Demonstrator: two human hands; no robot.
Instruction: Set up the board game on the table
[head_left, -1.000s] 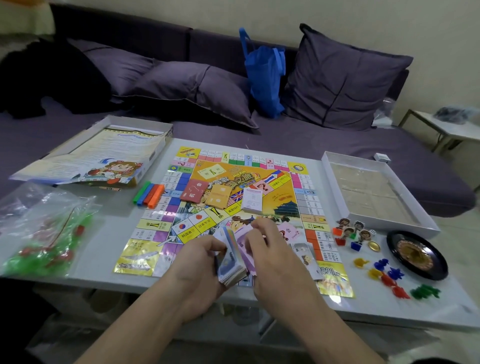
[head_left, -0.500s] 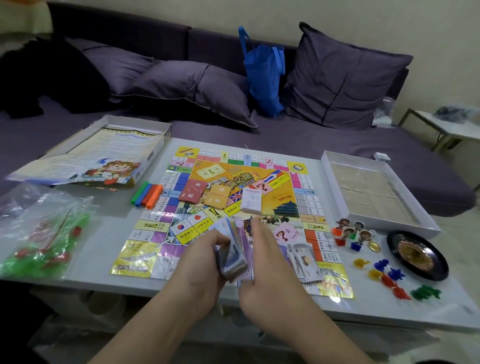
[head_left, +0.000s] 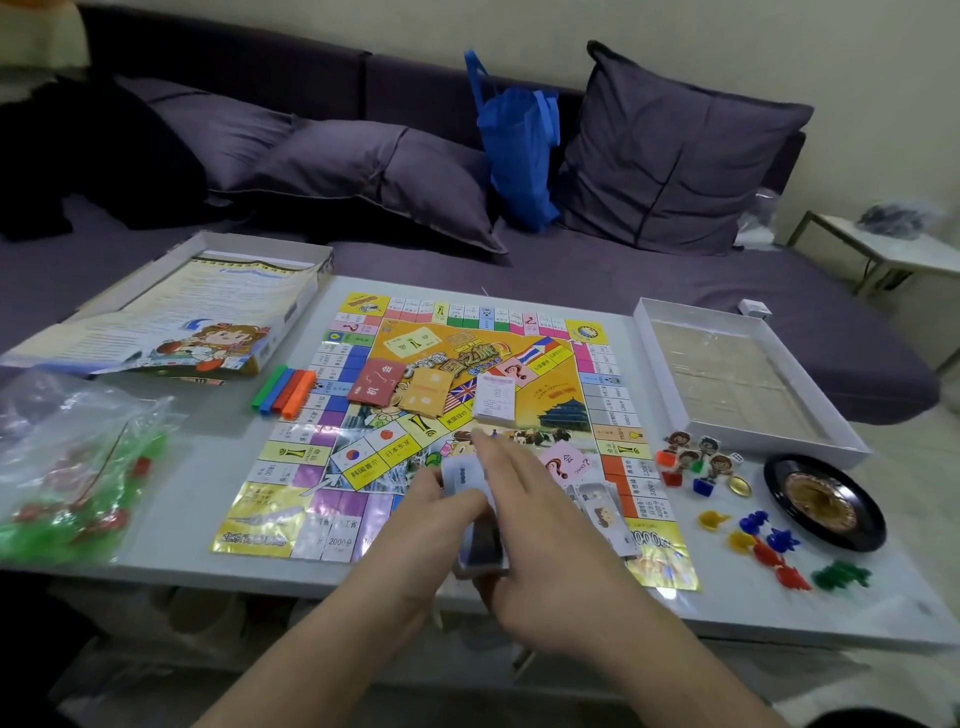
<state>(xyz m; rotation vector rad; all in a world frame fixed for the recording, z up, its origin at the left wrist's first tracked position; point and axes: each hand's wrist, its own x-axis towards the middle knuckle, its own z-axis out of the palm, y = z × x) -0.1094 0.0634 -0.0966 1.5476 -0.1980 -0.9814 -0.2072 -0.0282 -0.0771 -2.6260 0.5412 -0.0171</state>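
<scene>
The colourful game board (head_left: 332, 457) lies flat on the white table (head_left: 208, 467). My left hand (head_left: 415, 540) grips a stack of paper play money (head_left: 480, 545) over the board's near edge. My right hand (head_left: 540, 525) lies over the stack with its fingers stretched out; whether it holds a note is hidden. A red card pile (head_left: 376, 382), an orange card pile (head_left: 428, 389) and a white card pile (head_left: 494, 397) sit on the board's centre. Some notes (head_left: 605, 512) lie on the board just right of my hands.
The box lid with the rule sheet (head_left: 171, 317) sits far left, coloured sticks (head_left: 283, 387) beside the board, a plastic bag of green and red pieces (head_left: 72, 478) near left. At right are the box tray (head_left: 737, 379), character pawns (head_left: 693, 457), a black roulette wheel (head_left: 823, 501) and small coloured tokens (head_left: 769, 545).
My right hand has slid forward over the money stack and its fingers have straightened. The left hand has kept hold of the stack and shifted slightly right.
</scene>
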